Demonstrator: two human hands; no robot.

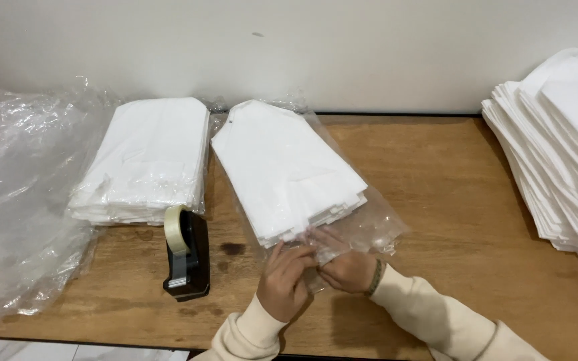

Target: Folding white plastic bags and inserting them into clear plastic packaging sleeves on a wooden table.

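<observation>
While both hands work the near edge of the clear plastic bag (369, 224), we see the left hand (284, 281) and right hand (346, 264) touching, fingers pressed together on the bag's open flap, pinching the film between them. The stack of white folded sheets (285, 167) sits inside that bag, just beyond the pinch and angled away to the left toward the wall. Left of the grip, near it, stands a black tape dispenser (188, 257) with a pale roll on top. Beyond the dispenser lies a second wrapped stack of white sheets (145, 160), rectangular, in clear film. Far left of the grip we see a heap of loose clear plastic (21, 200). Well apart to the right, an unwrapped fanned pile of white sheets (563, 147) rests at the edge of the wooden table (456, 200).
</observation>
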